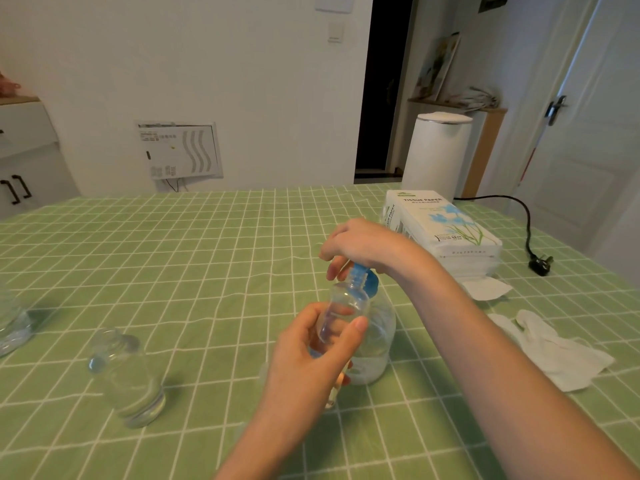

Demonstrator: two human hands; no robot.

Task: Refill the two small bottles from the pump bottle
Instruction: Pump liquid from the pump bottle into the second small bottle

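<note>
Left hand [311,351] pinches a small clear bottle [341,310], its long axis tilted, mouth up under the blue pump head [362,277]. Right hand [360,245] curls over the pump bottle [375,341] mid-desk [207,254]. Open room lies left; a tissue pack [446,230] stands right.

Two hands are in view, the left hand [311,355] and the right hand [363,247]. One small clear bottle [341,313] is held up, and one pump bottle with a blue head [374,337] stands behind it. One more clear bottle [128,379] stands on the surface, with part of another clear container [12,327] at the left edge. There is one tissue pack [446,230], one loose tissue [486,289], one crumpled white cloth [557,355] and one black plug [540,266].
</note>
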